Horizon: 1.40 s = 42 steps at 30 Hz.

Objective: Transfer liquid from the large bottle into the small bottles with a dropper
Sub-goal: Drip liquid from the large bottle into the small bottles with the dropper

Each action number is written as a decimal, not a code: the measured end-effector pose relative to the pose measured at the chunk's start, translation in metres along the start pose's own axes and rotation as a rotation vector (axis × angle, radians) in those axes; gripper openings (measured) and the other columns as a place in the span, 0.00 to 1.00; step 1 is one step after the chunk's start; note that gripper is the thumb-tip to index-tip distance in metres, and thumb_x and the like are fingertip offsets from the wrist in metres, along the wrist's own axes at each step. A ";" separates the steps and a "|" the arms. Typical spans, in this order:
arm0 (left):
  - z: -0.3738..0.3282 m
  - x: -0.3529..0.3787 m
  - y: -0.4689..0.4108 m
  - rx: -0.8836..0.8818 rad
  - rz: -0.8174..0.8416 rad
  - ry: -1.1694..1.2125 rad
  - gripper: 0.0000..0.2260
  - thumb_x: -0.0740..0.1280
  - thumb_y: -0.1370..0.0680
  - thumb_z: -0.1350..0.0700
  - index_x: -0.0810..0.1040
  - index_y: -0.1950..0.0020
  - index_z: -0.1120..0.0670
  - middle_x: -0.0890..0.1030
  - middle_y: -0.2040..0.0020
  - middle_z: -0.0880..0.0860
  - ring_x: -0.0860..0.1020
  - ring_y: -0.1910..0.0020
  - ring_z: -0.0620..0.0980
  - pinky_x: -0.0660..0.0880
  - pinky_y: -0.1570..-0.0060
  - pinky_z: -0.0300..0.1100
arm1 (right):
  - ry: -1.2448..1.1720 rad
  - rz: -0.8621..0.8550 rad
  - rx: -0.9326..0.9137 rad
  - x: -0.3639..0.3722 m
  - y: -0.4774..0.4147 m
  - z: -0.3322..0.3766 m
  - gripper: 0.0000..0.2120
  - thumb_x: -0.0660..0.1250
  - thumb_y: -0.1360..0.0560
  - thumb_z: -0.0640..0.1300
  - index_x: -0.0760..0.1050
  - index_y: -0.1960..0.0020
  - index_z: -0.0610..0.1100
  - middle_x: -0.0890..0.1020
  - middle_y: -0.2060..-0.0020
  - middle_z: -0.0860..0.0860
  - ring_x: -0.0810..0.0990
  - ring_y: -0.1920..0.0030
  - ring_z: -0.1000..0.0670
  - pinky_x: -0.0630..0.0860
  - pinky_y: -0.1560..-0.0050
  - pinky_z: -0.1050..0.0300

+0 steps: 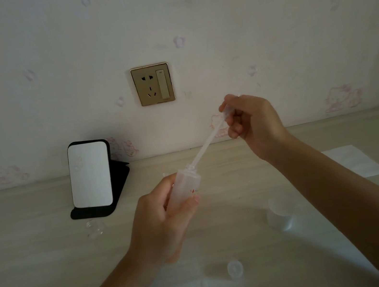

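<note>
- The pale wood-grain tabletop point(53, 268) runs from the near edge to a papered wall, which carries a gold wall socket point(152, 84) above the middle.
- A mirror point(90, 176) leans on a black folding stand at the far left of the tabletop.
- A white sheet point(356, 160) lies flat at the far right.
- The left hand point(157, 227) is lifted above the middle of the tabletop, its grip wrapped round the lower body of a translucent bottle point(185, 184).
- The bottle is tilted. Its long axis rises from near left to far right, and its open mouth points up and away toward the right.
- The right hand point(253, 122) is higher and further right. Its grip pinches the top end of the dropper point(205, 146) between thumb and fingers.
- The dropper slants along nearly the same line as the bottle, top end up and to the right, tip down and to the left at the bottle's mouth.
- A frosted cup-like piece point(280, 214) sits right of centre, partly behind the right forearm.
- A small round cap point(235, 269) lies near, between the forearms.
- A small clear piece point(95, 227) rests just in front of the mirror stand.
</note>
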<state>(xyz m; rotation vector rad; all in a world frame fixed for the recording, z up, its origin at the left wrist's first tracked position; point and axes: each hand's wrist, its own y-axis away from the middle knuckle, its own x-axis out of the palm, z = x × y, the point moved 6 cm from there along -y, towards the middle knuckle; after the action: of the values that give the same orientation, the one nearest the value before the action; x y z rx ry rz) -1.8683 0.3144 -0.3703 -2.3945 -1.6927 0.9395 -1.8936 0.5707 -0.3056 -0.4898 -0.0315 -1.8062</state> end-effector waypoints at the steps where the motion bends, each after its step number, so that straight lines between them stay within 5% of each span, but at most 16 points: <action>1: -0.001 0.000 0.000 0.003 0.005 -0.007 0.14 0.70 0.25 0.41 0.83 0.41 0.42 0.75 0.69 0.46 0.72 0.71 0.45 0.69 0.71 0.46 | 0.045 0.069 0.008 0.006 0.002 -0.002 0.10 0.71 0.25 0.45 0.84 0.63 0.42 0.77 0.69 0.45 0.68 0.74 0.50 0.71 0.73 0.56; 6: -0.004 0.001 0.001 0.015 0.016 -0.021 0.13 0.70 0.25 0.41 0.82 0.43 0.42 0.78 0.67 0.45 0.74 0.70 0.44 0.70 0.70 0.44 | 0.163 0.316 0.081 0.029 0.012 -0.014 0.10 0.72 0.23 0.45 0.85 0.57 0.38 0.78 0.68 0.43 0.70 0.72 0.49 0.73 0.71 0.56; 11: -0.005 0.002 0.001 0.015 0.031 -0.029 0.15 0.70 0.25 0.39 0.82 0.40 0.41 0.80 0.65 0.49 0.77 0.69 0.50 0.73 0.70 0.52 | 0.227 0.420 0.108 0.039 0.021 -0.021 0.09 0.71 0.21 0.43 0.85 0.56 0.39 0.78 0.68 0.44 0.70 0.71 0.49 0.75 0.69 0.57; 36: -0.003 0.002 0.001 -0.001 0.027 -0.033 0.17 0.70 0.25 0.40 0.82 0.39 0.42 0.78 0.68 0.45 0.74 0.71 0.45 0.70 0.70 0.44 | 0.058 0.349 0.120 0.035 0.016 -0.026 0.11 0.72 0.22 0.47 0.85 0.56 0.40 0.78 0.69 0.45 0.70 0.75 0.52 0.72 0.72 0.58; 42: -0.004 0.001 0.001 0.001 0.018 -0.024 0.16 0.70 0.26 0.40 0.83 0.40 0.42 0.77 0.69 0.43 0.73 0.71 0.44 0.69 0.70 0.42 | 0.003 0.194 0.104 0.022 0.010 -0.022 0.10 0.71 0.24 0.46 0.85 0.58 0.40 0.77 0.69 0.45 0.68 0.74 0.52 0.71 0.72 0.58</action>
<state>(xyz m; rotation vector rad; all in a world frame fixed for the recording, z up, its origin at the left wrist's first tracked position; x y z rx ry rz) -1.8652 0.3158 -0.3684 -2.4120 -1.6812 0.9754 -1.8964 0.5413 -0.3203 -0.4017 -0.0735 -1.6064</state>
